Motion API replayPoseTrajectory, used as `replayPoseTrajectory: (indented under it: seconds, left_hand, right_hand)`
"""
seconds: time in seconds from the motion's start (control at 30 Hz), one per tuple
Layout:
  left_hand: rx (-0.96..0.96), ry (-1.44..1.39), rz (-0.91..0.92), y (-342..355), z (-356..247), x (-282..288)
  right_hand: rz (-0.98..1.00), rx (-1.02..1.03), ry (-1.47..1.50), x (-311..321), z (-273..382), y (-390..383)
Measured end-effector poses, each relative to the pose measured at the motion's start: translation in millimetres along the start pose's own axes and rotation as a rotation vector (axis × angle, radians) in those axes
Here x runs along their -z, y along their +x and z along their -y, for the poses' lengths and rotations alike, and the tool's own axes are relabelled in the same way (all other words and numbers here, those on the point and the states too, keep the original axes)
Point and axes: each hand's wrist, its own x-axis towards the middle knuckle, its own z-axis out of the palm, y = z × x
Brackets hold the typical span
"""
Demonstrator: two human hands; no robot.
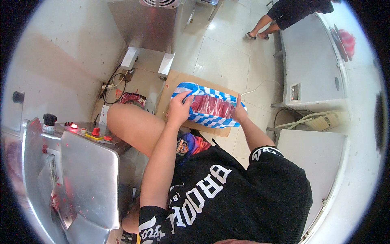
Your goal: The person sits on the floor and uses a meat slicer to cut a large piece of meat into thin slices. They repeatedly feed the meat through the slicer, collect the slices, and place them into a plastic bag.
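Observation:
Sliced red meat with white fat streaks [211,106] lies in rows inside a container lined with a blue-and-white striped plastic bag [215,121]. My left hand [179,109] grips the bag's folded rim at the left end, thumb and fingers pressed together. At the opposite end my right hand [239,112] holds the rim, its thumb lying along the top edge while the other fingers are mostly hidden. What the container under the bag is made of cannot be seen. Beneath it is a sheet of brown cardboard [168,87].
To my left stands a metal slicing machine [91,175] with a lit red light and knobs. More red meat [134,99] lies low behind my knee. Black cables [115,86] run along the wall. A person [280,16] stands far right by a white cabinet [310,61].

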Motion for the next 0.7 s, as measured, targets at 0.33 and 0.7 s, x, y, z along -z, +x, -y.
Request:
replayPoseTrajectory:
  seconds: [0.33, 0.7]
  left_hand:
    - [0.055, -0.141, -0.103, 2.4, 2.8, 0.6]
    - [0.069, -0.165, -0.166, 3.2, -7.0, 9.7]
  right_hand:
    - [0.356, 0.412, -0.786, 100.8, 70.1, -96.8]
    - [0.272, 0.155, -0.215, -5.2, 69.9, -34.3]
